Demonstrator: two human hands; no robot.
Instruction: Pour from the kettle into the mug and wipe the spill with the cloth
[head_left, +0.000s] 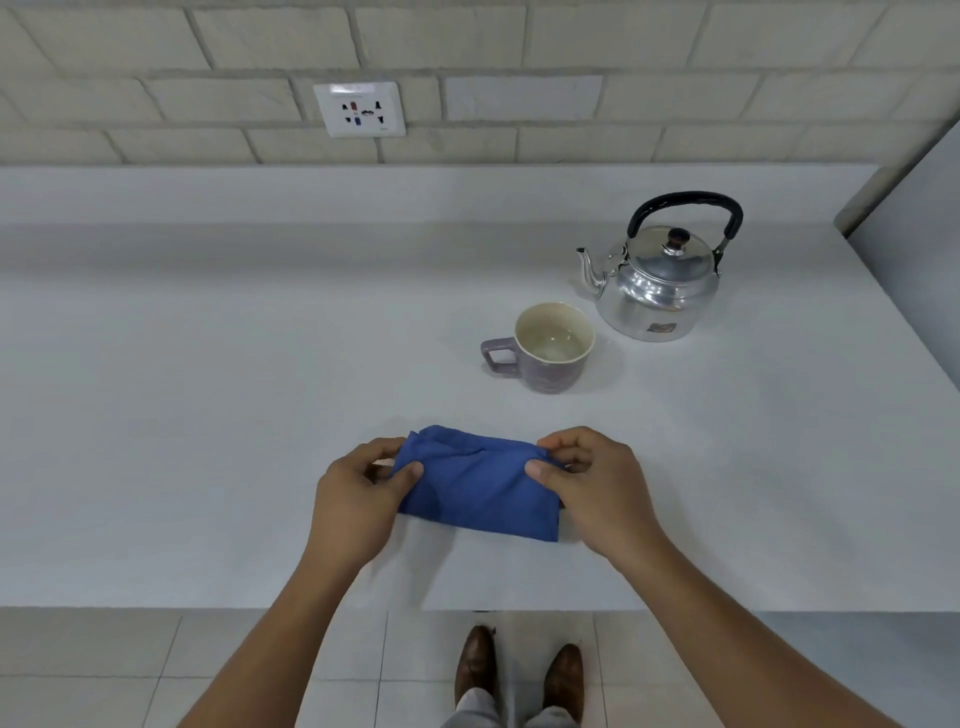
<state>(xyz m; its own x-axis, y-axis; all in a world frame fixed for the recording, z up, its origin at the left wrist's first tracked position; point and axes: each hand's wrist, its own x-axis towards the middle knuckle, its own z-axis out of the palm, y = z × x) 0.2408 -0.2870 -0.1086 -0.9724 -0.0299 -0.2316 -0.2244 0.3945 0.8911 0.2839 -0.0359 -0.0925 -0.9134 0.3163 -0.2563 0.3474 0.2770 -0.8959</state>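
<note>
A folded blue cloth (480, 486) lies on the white counter (208, 415) near its front edge. My left hand (358, 499) pinches the cloth's left end and my right hand (597, 493) pinches its right end. Beyond the cloth stands a purple mug (545, 358) with a cream inside, its handle pointing left and clear liquid in it. A shiny metal kettle (657, 291) with a black handle stands behind the mug to the right, spout pointing left. Neither hand touches the mug or the kettle.
A brick wall with a white socket plate (359, 109) runs along the back of the counter. A grey panel (914, 249) bounds the counter at the right. Tiled floor and my brown shoes (519, 675) show below the counter's front edge.
</note>
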